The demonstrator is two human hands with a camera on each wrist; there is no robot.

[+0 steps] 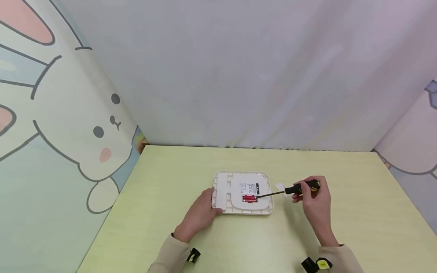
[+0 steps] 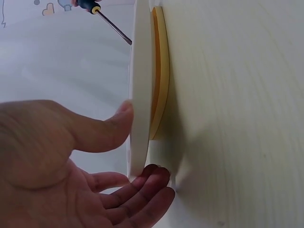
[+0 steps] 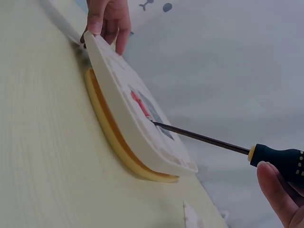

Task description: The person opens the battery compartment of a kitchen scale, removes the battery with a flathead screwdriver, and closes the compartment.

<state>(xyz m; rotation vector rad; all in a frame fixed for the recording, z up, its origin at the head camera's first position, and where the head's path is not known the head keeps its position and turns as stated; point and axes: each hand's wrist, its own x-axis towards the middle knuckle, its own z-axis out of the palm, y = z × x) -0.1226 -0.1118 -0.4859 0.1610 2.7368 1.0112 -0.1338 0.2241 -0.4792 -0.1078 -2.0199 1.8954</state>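
A flat white device [image 1: 222, 191] with rounded corners lies face down on the table, with a label and a small battery compartment on its back. Red batteries [image 1: 250, 198] show in that compartment. At the device's left edge, my left hand [image 1: 200, 211] pinches it, the thumb on top and fingers under the rim in the left wrist view. My right hand [image 1: 318, 203] grips the black and yellow handle of a screwdriver [image 3: 204, 138]. Its tip touches the end of the batteries at the right side of the compartment.
Under the device, a yellow-orange rounded part [image 3: 114, 133] holds the white body above the table. A small white piece [image 1: 280, 187], perhaps the compartment cover, lies right of the device. The pale wooden table [image 1: 170, 170] ends at a hanging curtain [image 1: 239, 76].
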